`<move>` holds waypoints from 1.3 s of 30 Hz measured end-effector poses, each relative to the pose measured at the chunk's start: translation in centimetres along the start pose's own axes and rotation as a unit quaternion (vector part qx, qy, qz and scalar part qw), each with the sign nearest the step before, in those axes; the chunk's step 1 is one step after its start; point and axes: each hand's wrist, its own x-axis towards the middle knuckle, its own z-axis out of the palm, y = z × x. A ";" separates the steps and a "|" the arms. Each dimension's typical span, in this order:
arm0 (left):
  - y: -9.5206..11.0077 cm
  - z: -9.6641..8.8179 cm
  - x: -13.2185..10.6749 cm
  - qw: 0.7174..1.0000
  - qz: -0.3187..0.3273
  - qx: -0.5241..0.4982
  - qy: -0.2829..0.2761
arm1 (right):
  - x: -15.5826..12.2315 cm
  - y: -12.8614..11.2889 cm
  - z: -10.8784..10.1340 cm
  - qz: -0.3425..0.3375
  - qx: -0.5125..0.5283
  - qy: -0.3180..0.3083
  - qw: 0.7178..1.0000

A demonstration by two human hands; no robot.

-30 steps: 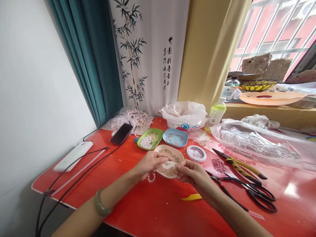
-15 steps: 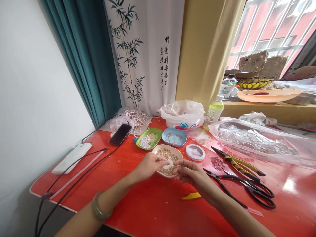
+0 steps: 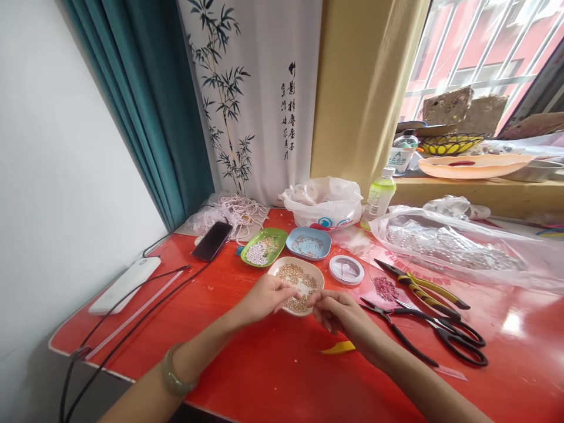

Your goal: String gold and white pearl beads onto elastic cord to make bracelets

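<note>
My left hand and my right hand meet over a cream dish of small gold beads on the red table. Both hands have their fingers pinched together at the dish's near rim. What they pinch is too small to make out. A green bangle sits on my left wrist.
Behind the cream dish stand a green dish of pale beads, a blue dish and a round thread spool. Pliers and black scissors lie to the right. A phone, white plastic bags and cables lie around.
The short string of pale beads hanging under my left hand a second ago is no longer visible. Both hands stay pinched over the cream dish; the view has shifted slightly.
</note>
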 end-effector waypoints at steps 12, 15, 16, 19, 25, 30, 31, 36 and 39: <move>-0.4 0.2 0.2 0.999 -0.034 -0.039 -0.003 | 0.1 0.5 0.2 -0.013 -0.001 0.014 1.000; -0.4 0.3 0.1 0.999 -0.027 -0.034 0.001 | 0.0 0.4 0.3 -0.022 -0.050 0.033 0.998; -0.4 0.4 0.1 0.999 -0.023 -0.031 0.001 | 0.1 0.5 0.3 -0.025 -0.068 0.033 0.997; -0.4 0.4 0.1 0.999 -0.022 -0.026 -0.004 | 0.3 0.8 0.2 -0.035 -0.096 0.016 0.995; -0.5 0.4 0.1 0.998 -0.019 -0.050 -0.014 | 0.4 1.5 0.4 -0.018 -0.082 -0.024 0.996; -0.8 0.5 0.1 0.997 -0.023 -0.067 -0.030 | 0.4 1.7 0.7 0.011 -0.083 -0.004 0.996; -0.8 0.6 0.2 0.997 -0.023 -0.069 -0.031 | 0.4 1.8 0.6 0.017 -0.089 0.004 0.996; -1.0 0.7 0.2 0.997 -0.016 -0.070 -0.025 | 0.4 1.9 0.5 -0.004 -0.104 0.029 0.994; -1.0 0.8 0.2 0.997 -0.015 -0.068 -0.028 | 0.4 2.0 0.6 0.006 -0.105 0.012 0.994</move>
